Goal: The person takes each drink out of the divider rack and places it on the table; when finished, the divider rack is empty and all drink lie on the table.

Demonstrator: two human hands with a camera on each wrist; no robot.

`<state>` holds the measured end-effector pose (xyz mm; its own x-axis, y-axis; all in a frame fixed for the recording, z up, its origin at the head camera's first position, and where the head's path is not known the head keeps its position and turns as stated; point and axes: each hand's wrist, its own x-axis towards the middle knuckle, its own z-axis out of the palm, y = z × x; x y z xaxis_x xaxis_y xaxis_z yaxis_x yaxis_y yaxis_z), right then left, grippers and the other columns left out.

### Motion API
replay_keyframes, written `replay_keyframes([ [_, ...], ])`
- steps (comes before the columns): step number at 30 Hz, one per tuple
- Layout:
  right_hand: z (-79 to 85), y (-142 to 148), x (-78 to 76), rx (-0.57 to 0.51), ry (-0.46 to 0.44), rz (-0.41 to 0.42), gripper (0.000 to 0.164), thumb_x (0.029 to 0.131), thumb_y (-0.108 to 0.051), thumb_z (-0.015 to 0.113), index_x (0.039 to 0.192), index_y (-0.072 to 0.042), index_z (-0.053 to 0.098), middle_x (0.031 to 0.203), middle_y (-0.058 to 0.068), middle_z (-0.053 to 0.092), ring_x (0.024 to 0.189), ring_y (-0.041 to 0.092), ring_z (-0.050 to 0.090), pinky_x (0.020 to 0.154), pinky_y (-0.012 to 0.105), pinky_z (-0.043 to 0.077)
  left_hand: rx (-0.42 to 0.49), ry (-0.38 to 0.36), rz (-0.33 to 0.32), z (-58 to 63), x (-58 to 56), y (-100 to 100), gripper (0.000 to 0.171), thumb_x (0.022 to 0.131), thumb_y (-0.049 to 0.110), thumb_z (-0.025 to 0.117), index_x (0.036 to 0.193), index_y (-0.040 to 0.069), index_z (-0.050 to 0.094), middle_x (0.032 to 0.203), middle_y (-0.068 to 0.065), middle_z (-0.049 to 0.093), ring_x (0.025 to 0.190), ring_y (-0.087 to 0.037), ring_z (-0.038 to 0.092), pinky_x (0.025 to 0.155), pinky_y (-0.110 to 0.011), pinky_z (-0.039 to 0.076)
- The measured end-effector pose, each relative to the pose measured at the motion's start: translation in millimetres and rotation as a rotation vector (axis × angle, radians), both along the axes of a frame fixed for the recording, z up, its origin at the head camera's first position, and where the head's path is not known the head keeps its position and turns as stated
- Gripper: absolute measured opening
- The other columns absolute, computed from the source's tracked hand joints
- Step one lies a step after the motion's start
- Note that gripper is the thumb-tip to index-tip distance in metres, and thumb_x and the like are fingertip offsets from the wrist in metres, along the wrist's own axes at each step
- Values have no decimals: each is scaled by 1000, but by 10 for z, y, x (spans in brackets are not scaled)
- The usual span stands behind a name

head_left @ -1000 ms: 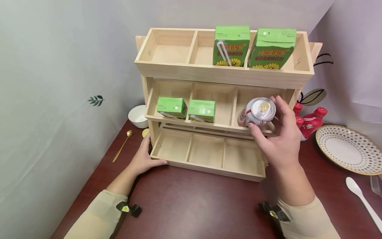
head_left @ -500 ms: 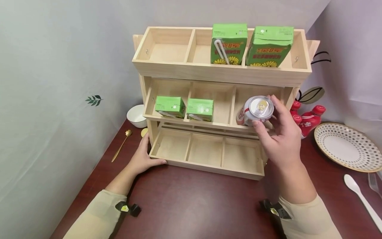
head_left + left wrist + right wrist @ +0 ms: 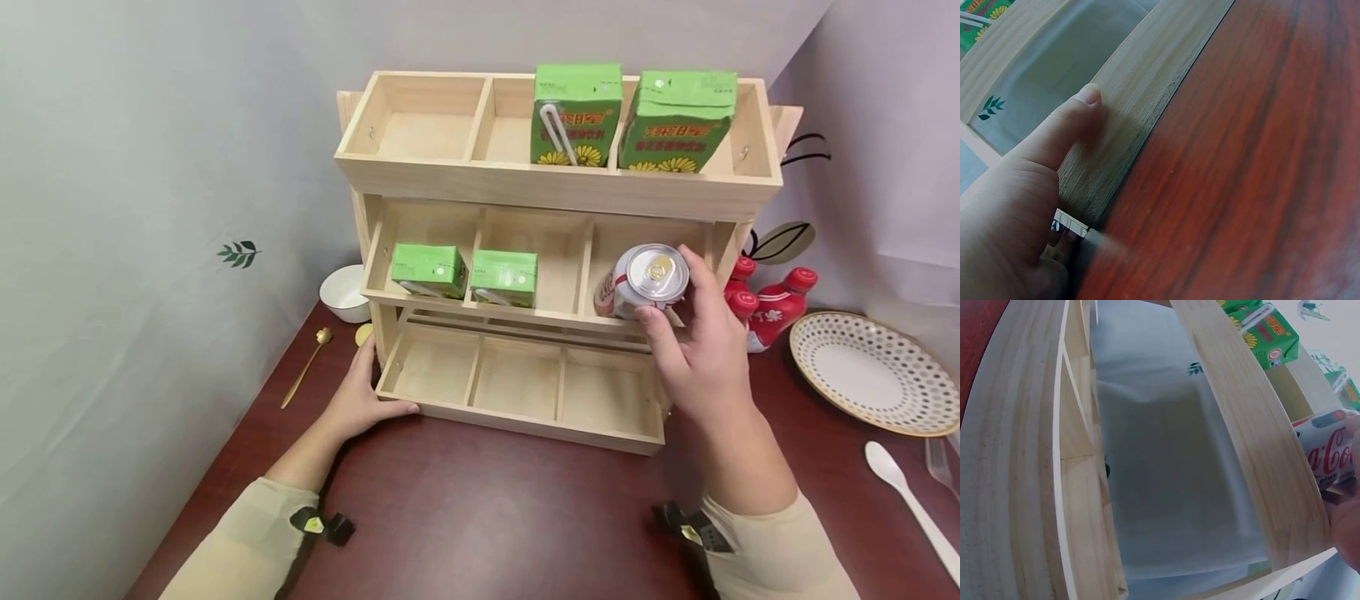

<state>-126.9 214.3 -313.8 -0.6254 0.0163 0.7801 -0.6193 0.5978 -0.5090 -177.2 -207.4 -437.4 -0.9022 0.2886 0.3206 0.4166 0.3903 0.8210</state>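
A three-tier wooden rack [image 3: 480, 177] stands on the table, each tier split into compartments. My left hand [image 3: 358, 404] grips the lower left corner of the rack; in the left wrist view its thumb [image 3: 1066, 128] presses the front board, the other fingers mostly hidden. My right hand [image 3: 705, 358] holds a white Coca-Cola can [image 3: 637, 292] in the right compartment of the middle tier, thumb at its front, forefinger by the lid. Red lettering shows on the can [image 3: 1329, 453] in the right wrist view. Green drink cartons [image 3: 429, 268] stand left of it, and others [image 3: 576, 117] on the top tier.
Left of the rack are a white bowl [image 3: 347, 293] and a gold spoon [image 3: 306, 367]. To the right stand red bottles [image 3: 780, 300], a dotted plate [image 3: 862, 375], a white spoon [image 3: 911, 500] and a fork [image 3: 939, 467].
My right thumb has shifted rightward along the front of the can since a second ago. The can stays in the same compartment; my left hand keeps its place at the rack corner.
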Motion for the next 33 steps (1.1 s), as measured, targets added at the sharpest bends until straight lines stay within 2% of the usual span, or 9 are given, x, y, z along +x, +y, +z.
replay_keyframes([
  [3,-6,8,2,4,12,0,77,74,9,76,142,2,41,130,18,56,114,13,58,94,24,44,-1,-4,4,-17,8,11,129,52,19,98,154,17,20,145,-9,33,130,-20,34,105,-39,27],
  [10,12,-15,14,-118,-10,47,76,73,14,74,141,1,43,127,15,58,113,13,59,92,25,45,-13,18,-5,28,-20,23,127,52,19,97,153,12,20,145,-13,33,130,-24,33,105,-48,26],
  [13,-1,-38,3,-139,-12,32,74,75,8,76,141,-3,45,126,11,60,112,15,59,91,26,46,-14,15,-1,45,-23,9,127,52,19,97,154,13,21,145,-13,34,130,-24,34,105,-45,26],
  [17,-12,-62,-8,-120,11,17,74,74,3,78,140,-6,47,126,6,61,111,16,61,90,26,47,-5,-2,-2,32,1,-22,127,52,17,97,154,13,21,144,-13,33,128,-25,36,103,-33,30],
  [21,-11,-66,-16,-89,23,13,78,71,5,80,141,-7,47,127,5,61,112,16,61,90,26,47,16,-7,-12,10,18,-39,128,52,16,97,154,13,20,144,-15,33,127,-27,38,99,-25,34],
  [27,-20,-58,-31,-43,8,-24,88,65,7,85,142,-7,45,128,7,60,113,18,60,91,24,46,10,-9,-5,-1,5,-36,128,52,18,98,154,13,21,144,-15,33,128,-25,36,101,-23,30],
  [33,-21,-68,-38,-57,38,-32,89,60,10,86,138,1,46,124,12,62,111,18,60,92,26,46,19,-7,-12,-16,0,-2,128,52,17,98,154,12,20,144,-14,33,128,-27,36,101,-24,31],
])
